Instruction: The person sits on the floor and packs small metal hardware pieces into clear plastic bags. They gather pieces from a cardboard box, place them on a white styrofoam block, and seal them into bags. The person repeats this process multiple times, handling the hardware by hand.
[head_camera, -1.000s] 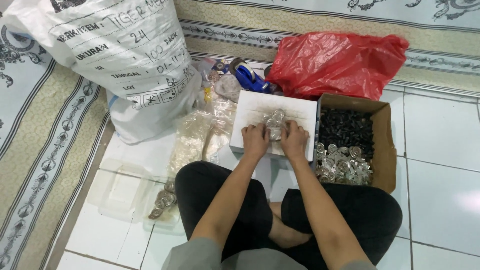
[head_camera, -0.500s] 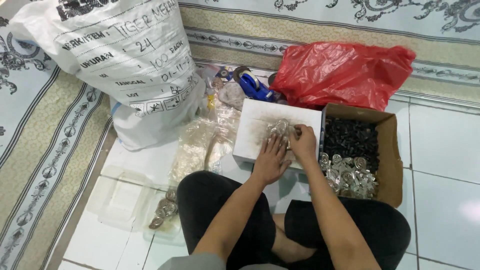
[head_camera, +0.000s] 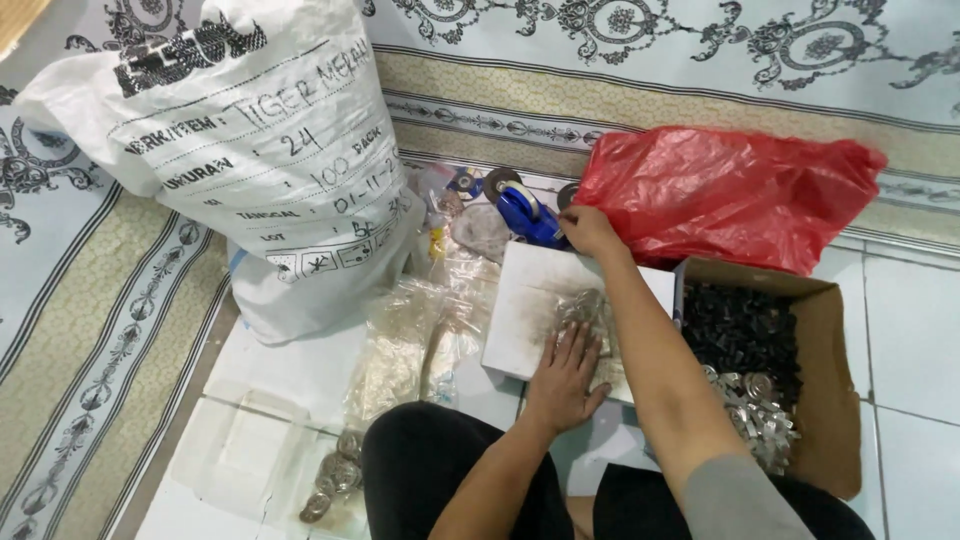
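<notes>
While my left hand (head_camera: 565, 375) lies flat, fingers spread, pinning the clear packet (head_camera: 590, 315) to the white box (head_camera: 530, 310) beneath — soft, slippery film, best pinched at an edge — my right hand (head_camera: 590, 230) closes on the blue tape dispenser (head_camera: 530, 215) beyond.

white sack (head_camera: 250, 150): 1 | red bag (head_camera: 730, 195): 1 | cardboard box (head_camera: 825, 390): 1 | hands: 2

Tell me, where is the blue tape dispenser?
In the head view, the blue tape dispenser sits on the floor just beyond the white box, left of the red bag, with the right hand reaching beside it.
</notes>
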